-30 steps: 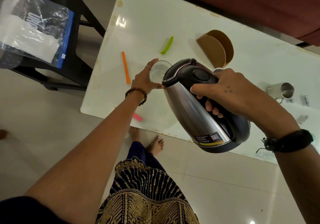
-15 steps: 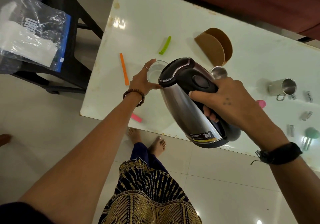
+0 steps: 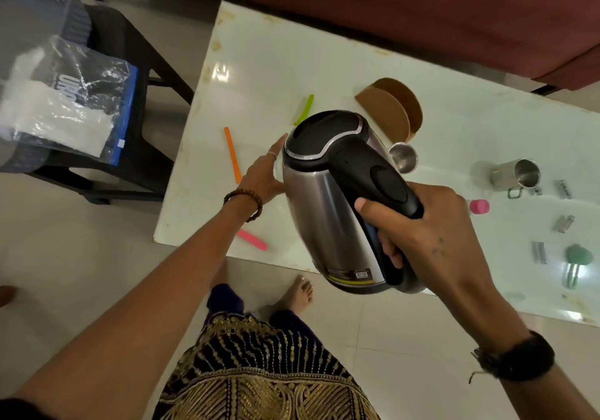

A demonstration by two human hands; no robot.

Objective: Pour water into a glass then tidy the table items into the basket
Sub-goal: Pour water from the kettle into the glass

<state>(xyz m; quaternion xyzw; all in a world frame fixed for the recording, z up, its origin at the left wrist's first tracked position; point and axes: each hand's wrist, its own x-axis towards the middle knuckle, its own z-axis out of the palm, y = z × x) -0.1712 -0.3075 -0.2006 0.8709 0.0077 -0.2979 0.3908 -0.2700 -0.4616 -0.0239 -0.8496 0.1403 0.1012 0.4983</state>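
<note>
1. Nearest, the right hand (image 3: 431, 234) has its fingers clamped round the tilted kettle (image 3: 337, 199) handle.
2. Beyond, the left hand (image 3: 263, 176) reaches behind it; the glass is hidden, its fingers' hold unclear.
3. Pouring looks underway; next, level the kettle onto the table (image 3: 324, 62).

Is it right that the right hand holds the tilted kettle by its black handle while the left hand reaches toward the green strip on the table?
Not quite. In the head view the right hand does hold the tilted kettle by its black handle, but the left hand reaches in beside the kettle's front, not toward the green strip, which lies apart, farther back on the table.
</note>
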